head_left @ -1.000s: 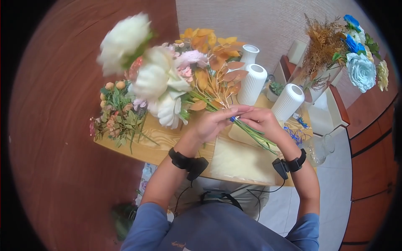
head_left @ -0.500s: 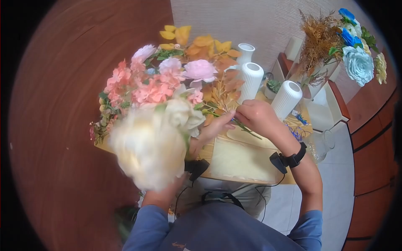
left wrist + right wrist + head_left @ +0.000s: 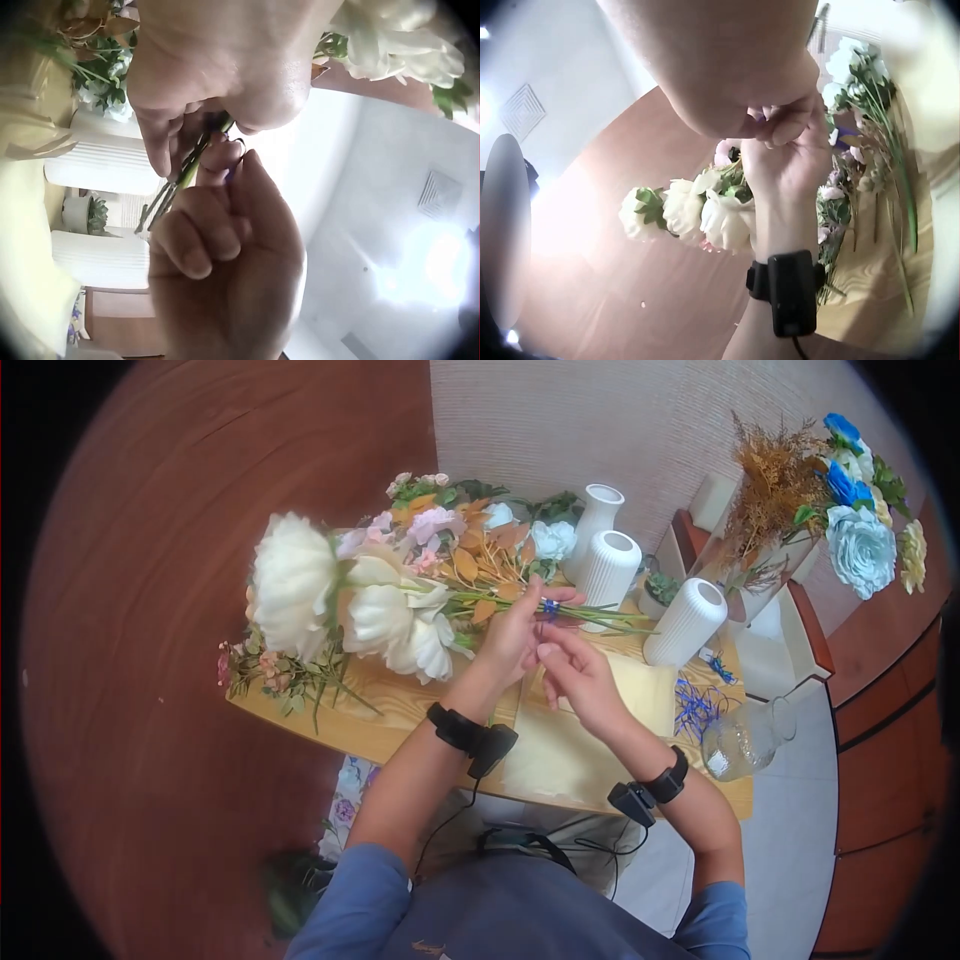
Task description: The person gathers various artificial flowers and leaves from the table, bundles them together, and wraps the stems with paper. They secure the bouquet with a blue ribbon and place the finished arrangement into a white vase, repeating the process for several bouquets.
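Observation:
My left hand (image 3: pixel 515 640) grips a bunch of long green stems (image 3: pixel 618 622) with large white peonies (image 3: pixel 295 585) at their left end. Orange leaves and pink flowers show behind the blooms. A thin blue tie (image 3: pixel 550 608) circles the stems at the left fingers. Just below, my right hand (image 3: pixel 582 682) meets the left palm; in the left wrist view its thumb and forefinger pinch the tie's dark blue end (image 3: pixel 241 145). The right wrist view shows the fingertips of both hands together, with the tie mostly hidden.
White ribbed vases (image 3: pixel 685 622) stand at the table's back right beside a small succulent (image 3: pixel 659 588). Loose blue ties (image 3: pixel 700 708) lie near a glass jug (image 3: pixel 740 740) at the right edge. Cream wrapping sheets (image 3: pixel 570 760) cover the front. More flowers (image 3: pixel 285 680) lie at left.
The bouquet has turned: its white blooms swung down toward me, then back up to the left, and the stems now point right. My right hand has moved from the stems to below them.

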Tool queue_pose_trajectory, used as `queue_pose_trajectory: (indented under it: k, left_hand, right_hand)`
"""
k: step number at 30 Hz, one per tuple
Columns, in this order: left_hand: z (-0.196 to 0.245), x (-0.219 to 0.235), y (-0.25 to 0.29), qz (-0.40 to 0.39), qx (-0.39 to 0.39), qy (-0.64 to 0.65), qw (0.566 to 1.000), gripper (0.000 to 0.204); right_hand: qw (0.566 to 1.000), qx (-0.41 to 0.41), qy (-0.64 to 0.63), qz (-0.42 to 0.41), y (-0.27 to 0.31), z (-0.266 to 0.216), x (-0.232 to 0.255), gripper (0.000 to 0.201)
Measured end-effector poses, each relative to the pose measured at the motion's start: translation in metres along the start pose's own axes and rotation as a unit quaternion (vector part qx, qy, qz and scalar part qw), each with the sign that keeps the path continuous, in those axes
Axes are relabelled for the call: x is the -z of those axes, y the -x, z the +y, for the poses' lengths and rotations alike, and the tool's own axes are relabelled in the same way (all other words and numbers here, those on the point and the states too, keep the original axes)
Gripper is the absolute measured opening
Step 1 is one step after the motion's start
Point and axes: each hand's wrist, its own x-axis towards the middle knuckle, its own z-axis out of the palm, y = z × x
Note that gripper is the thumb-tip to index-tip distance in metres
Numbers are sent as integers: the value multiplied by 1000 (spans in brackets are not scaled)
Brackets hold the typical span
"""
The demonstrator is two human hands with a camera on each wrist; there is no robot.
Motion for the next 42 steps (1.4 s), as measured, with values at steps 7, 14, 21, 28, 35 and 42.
queue_pose_trajectory:
  k: [7, 14, 21, 28, 35, 42]
  left_hand:
    - [13, -2, 13, -119, 43, 56, 990, 64]
    - [8, 16, 17, -202, 27, -3, 979, 60]
    - [2, 19, 29, -161, 60, -23, 985, 51]
    - [-4, 22, 31, -131, 135, -118, 975, 41]
    - [1, 12, 29, 8, 101, -223, 969, 49]
    - [-12, 22, 27, 95, 93, -341, 931, 47]
  right_hand:
    - [998, -16, -47, -28, -7, 22, 12, 25]
    - [985, 124, 115, -18, -20, 21, 55, 18]
    - [859, 284, 424, -39, -17, -26, 74, 16]
    - [813, 294, 496, -83, -18, -45, 69, 19]
    - [906, 128, 402, -7, -9, -50, 35, 24]
    - [867, 134, 480, -7, -9, -25, 17, 29]
